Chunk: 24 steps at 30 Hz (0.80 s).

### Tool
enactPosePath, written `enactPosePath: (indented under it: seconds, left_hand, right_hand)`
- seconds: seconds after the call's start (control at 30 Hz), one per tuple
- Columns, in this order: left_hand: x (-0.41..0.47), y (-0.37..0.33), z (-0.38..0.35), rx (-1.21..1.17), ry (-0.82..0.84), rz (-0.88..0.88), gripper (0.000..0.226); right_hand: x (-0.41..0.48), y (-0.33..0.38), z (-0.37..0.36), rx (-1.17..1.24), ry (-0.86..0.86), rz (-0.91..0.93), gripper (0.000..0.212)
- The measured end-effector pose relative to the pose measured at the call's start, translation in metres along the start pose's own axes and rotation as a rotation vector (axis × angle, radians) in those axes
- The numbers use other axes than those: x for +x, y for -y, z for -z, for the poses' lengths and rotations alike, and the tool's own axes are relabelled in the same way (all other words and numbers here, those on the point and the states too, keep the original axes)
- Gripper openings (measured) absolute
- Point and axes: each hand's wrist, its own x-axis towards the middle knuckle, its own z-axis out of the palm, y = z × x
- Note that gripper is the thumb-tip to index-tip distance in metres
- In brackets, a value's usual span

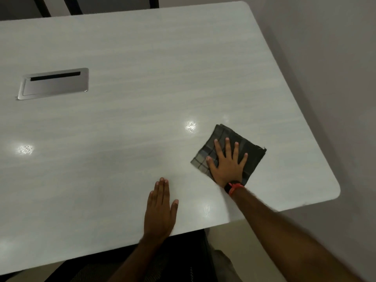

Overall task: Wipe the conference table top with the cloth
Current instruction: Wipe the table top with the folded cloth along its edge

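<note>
Flat on the table (122, 58) near its front edge rests the left hand (159, 210), fingers straight. Right hand (226, 163), fingers spread, presses the folded cloth (250, 147) (dark plaid) near the right corner.

- Pale, glossy table (142, 58) with rounded corners.
- Metal cable hatch (54, 83) set flush at its left.
- Folded dark plaid cloth (252, 157) lying flat near the right edge.
- Left hand (160, 208) resting flat by the front edge.

No writing, label, brand or number can be read. The cable box lid (54, 83) set in the table (142, 58) looks plain, though the dim, soft view may hide fine print.
</note>
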Motion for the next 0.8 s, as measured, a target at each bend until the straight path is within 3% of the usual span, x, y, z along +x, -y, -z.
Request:
enactPosePath:
  seconds: [0.1,0.2,0.33,0.47,0.53,0.67,0.8]
  left_hand:
    - [0.003,-0.005,-0.006,-0.02,-0.011,0.011,0.068]
    - [0.012,-0.011,-0.008,-0.035,-0.012,0.009,0.068]
    - [0.031,-0.02,-0.006,-0.029,-0.021,-0.004,0.069]
    - [0.045,-0.033,-0.005,-0.03,-0.044,0.036,0.066]
    - [0.055,-0.043,-0.006,-0.043,-0.044,0.046,0.065]
    - [0.086,-0.065,-0.01,-0.103,-0.079,0.09,0.062]
    - [0.12,-0.079,-0.014,-0.094,-0.108,0.111,0.065]
  right_hand:
    - [-0.059,0.001,-0.015,-0.003,-0.004,0.059,0.077]
    - [-0.113,-0.015,-0.021,-0.042,0.11,0.193,0.079]
    - [-0.051,-0.025,-0.005,-0.067,0.102,0.281,0.08]
    - [0.042,-0.014,0.014,-0.047,0.055,0.161,0.077]
    - [0.036,-0.015,0.012,-0.04,0.04,0.154,0.076]
    - [-0.043,-0.047,0.003,-0.053,0.099,0.347,0.078]
    - [0.007,-0.068,0.017,-0.073,0.134,0.463,0.079]
